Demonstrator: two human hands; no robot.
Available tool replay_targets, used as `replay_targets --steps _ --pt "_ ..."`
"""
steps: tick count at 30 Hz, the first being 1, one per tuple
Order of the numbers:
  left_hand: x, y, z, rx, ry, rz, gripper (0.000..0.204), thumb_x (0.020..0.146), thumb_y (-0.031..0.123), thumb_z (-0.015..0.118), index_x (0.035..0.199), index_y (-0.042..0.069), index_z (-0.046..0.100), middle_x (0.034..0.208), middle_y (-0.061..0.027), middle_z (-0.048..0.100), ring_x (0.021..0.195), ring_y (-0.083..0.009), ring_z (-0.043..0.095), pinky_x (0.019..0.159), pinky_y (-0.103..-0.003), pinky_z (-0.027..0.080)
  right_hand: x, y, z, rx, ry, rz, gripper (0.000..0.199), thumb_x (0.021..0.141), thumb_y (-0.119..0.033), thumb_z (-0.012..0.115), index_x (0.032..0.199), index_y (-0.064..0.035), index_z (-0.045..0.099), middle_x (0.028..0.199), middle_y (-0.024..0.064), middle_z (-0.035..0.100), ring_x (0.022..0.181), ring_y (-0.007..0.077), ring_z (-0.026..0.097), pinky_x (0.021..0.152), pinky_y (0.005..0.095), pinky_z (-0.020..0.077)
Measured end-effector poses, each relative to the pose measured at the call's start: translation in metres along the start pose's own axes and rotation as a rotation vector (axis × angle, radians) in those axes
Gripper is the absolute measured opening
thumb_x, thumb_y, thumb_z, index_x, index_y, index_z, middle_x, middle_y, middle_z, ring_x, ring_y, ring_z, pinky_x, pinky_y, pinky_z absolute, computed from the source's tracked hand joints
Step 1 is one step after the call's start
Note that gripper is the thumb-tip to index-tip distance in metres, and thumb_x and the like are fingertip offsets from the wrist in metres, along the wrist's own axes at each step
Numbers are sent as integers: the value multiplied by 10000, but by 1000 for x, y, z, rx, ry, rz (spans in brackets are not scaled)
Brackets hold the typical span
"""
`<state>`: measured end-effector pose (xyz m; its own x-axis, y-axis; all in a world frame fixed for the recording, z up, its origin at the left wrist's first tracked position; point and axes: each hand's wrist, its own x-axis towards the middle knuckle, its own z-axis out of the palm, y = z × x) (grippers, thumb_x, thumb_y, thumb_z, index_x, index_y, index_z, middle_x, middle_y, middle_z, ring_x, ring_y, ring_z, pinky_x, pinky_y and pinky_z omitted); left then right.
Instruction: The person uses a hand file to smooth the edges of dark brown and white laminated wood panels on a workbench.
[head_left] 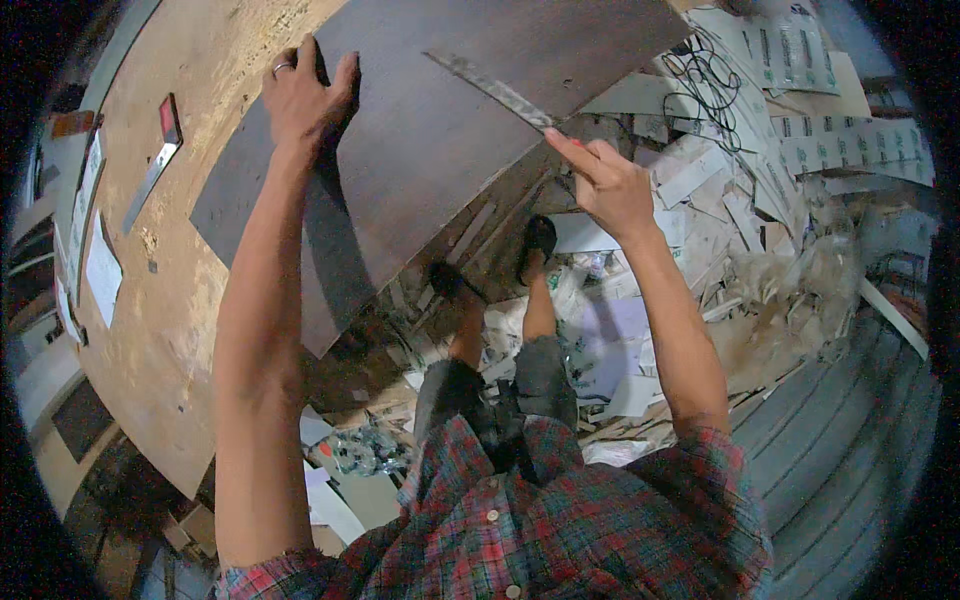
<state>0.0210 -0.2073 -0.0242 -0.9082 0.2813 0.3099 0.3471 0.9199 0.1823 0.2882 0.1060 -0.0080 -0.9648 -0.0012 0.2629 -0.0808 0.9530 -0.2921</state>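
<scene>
A large dark brown board (400,150) lies on a pale wooden table, its near edge reaching out over the floor. My left hand (305,105), with a ring on one finger, is spread on the board near its far left edge and holds nothing. In my right hand (610,185) is the near end of a long, narrow, flat grey metal blade (490,90). The fingers are closed around that end, with a bit of red showing between them. The blade lies across the board, slanting away to the left; its exact kind is unclear.
On the pale table (180,300), left of the board, lies a metal square (155,165) with a dark and red handle. Black cable (705,90) coils at the upper right. Offcuts, paper and plastic scraps (620,350) litter the floor around my feet. Grey ribbed sheeting (830,440) lies at right.
</scene>
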Motion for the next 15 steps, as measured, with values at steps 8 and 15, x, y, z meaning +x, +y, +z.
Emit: replay_targets --steps 8,15 --pt "-9 -10 -7 39 -5 5 746 914 609 573 1443 85 541 1368 -292 562 1309 -441 484 1112 -483 373 -105 21 -27 27 -78 39 620 795 -20 628 1308 -365 680 824 31 597 631 258 622 540 384 539" --pt "0 -14 4 -25 11 5 726 907 593 603 1423 85 551 1353 -272 582 1295 -456 493 1100 -491 389 30 24 -10 -35 -40 41 603 820 15 620 1332 -299 671 886 69 644 709 307 651 625 391 548"
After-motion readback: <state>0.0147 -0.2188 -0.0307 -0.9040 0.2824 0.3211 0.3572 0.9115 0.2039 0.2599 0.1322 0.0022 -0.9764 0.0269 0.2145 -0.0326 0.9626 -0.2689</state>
